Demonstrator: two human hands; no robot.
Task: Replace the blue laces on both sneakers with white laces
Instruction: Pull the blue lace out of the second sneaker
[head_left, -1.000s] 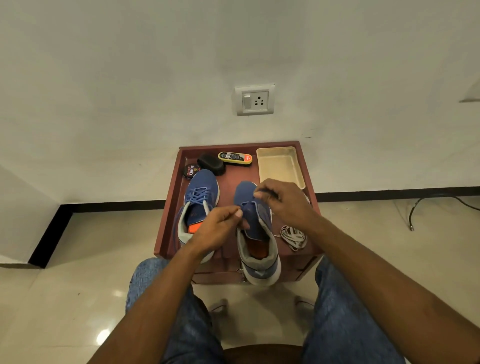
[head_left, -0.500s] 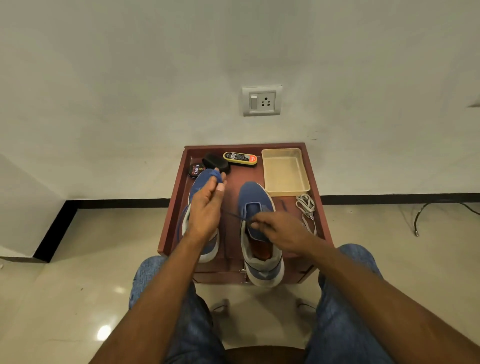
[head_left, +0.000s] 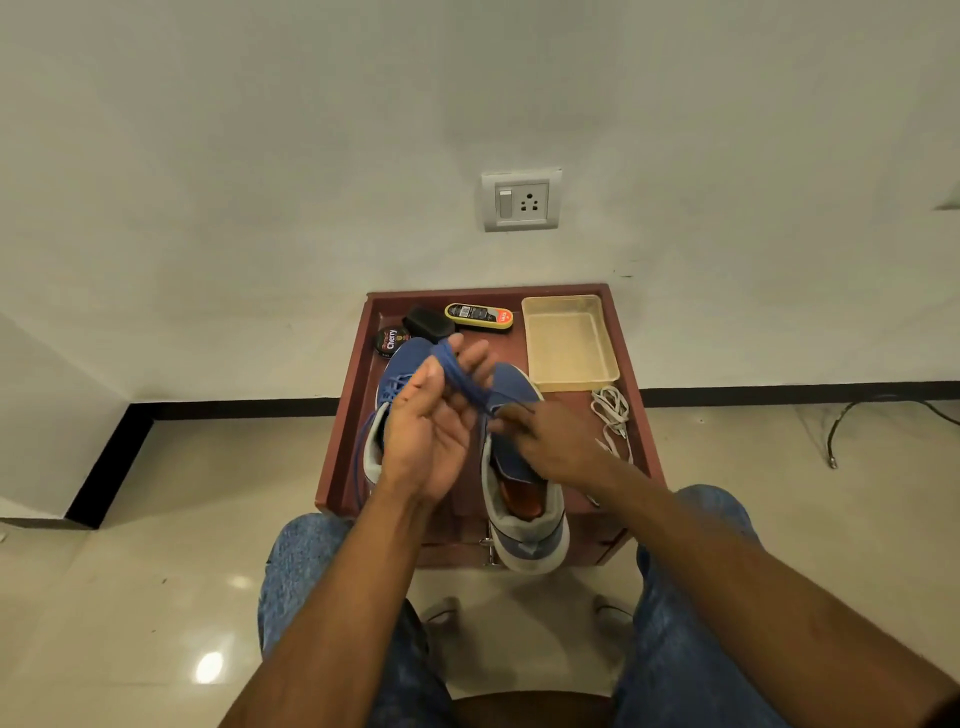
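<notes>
Left hand (head_left: 431, 431) was raised above the table (head_left: 343, 441), palm up, fingers mostly straight, with the blue lace (head_left: 462, 382) looped over them. Right hand (head_left: 550, 447) pinched the lace's other end just over the right sneaker (head_left: 519, 499); its fingertips were blurred. The left sneaker (head_left: 402, 366) was largely hidden behind the left hand, still laced blue. White laces (head_left: 610, 415) lay bundled at the table's right edge, beside the tray (head_left: 569, 340). The right sneaker's heel overhung the table's near edge.
</notes>
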